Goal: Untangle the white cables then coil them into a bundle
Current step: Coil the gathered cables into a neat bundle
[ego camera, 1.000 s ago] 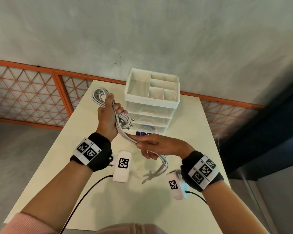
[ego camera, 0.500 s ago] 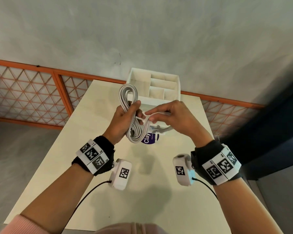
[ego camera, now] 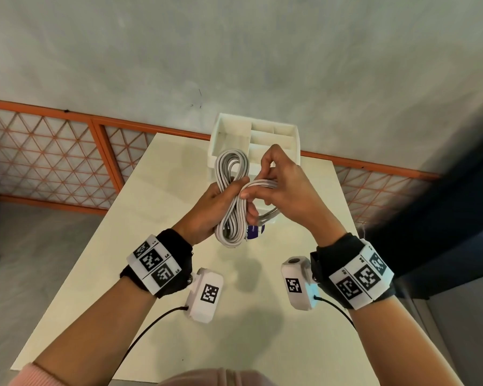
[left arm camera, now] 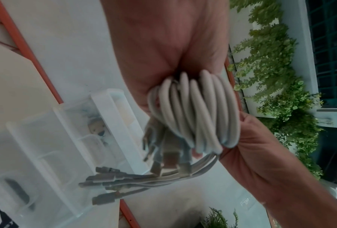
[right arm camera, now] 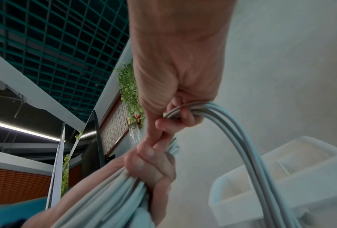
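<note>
Now | left hand (ego camera: 207,210) grips white cables (ego camera: 232,174) (plugs blurred) | right hand (ego camera: 287,188) pinches strands

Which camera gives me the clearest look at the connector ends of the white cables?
The left wrist view: the connector ends fan out below the coil, clear of both hands. The head view shows only the cable tails running behind the right hand. The right wrist view shows cable strands, no connectors.

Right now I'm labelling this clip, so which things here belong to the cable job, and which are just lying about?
Part of the job:
white cables, coiled
left hand, gripping the coil's middle
right hand, holding the loose ends

Just lying about:
white drawer organiser
purple-labelled item behind the coil
table
</note>
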The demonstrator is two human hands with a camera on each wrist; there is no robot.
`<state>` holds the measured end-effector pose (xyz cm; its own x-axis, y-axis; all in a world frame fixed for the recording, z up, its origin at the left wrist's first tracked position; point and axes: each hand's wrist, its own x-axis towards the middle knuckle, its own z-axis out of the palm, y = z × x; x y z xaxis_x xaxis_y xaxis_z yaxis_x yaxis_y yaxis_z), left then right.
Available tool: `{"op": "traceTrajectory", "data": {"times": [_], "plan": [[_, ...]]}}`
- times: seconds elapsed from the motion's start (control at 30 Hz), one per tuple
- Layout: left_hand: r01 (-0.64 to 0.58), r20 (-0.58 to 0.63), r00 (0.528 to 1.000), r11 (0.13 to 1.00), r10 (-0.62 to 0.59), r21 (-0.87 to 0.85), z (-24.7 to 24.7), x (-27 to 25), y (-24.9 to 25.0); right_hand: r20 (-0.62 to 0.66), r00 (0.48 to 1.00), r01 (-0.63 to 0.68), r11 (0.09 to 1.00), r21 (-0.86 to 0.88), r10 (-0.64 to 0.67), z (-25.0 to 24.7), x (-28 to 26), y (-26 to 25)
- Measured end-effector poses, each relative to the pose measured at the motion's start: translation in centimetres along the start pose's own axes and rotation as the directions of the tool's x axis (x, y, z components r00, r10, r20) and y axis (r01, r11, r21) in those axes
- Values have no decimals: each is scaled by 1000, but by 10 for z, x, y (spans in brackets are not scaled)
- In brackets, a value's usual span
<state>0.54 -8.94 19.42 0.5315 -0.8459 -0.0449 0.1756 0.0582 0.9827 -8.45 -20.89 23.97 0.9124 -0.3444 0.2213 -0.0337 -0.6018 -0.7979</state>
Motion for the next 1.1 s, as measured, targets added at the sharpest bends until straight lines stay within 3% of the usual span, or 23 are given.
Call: {"op": "traceTrajectory", "data": {"times": [0.2,0.33,0.5,0.63,0.77,0.97,1.1], "plan": [[-48,17,999,997,47,54,-2,-3,-3,36,999,-11,998,-55,13,-1,-4,1],[-73,-14,997,991,75,111,-12,-1,-2,93,991,-93,993,-79,100,-9,-4,1],[-47,-17,999,984,51,169,-16,1,-7,230,973,41,970,-241,16,-15,-2,-2],[-45,39,999,961,36,274,-13,2,-11,337,941,77,972,-220,2,-16,0,-6],[60,104,991,976,-84,210,-3,-5,-17,408,913,12,999,-47,8,-21,6,-10],[198,172,963,978,-208,69,-3,-3,-24,355,932,-51,997,-56,68,-14,11,-6],[108,251,955,973,-159,205,-3,-8,-17,318,942,-111,994,1,105,-13,16,-1]]}}
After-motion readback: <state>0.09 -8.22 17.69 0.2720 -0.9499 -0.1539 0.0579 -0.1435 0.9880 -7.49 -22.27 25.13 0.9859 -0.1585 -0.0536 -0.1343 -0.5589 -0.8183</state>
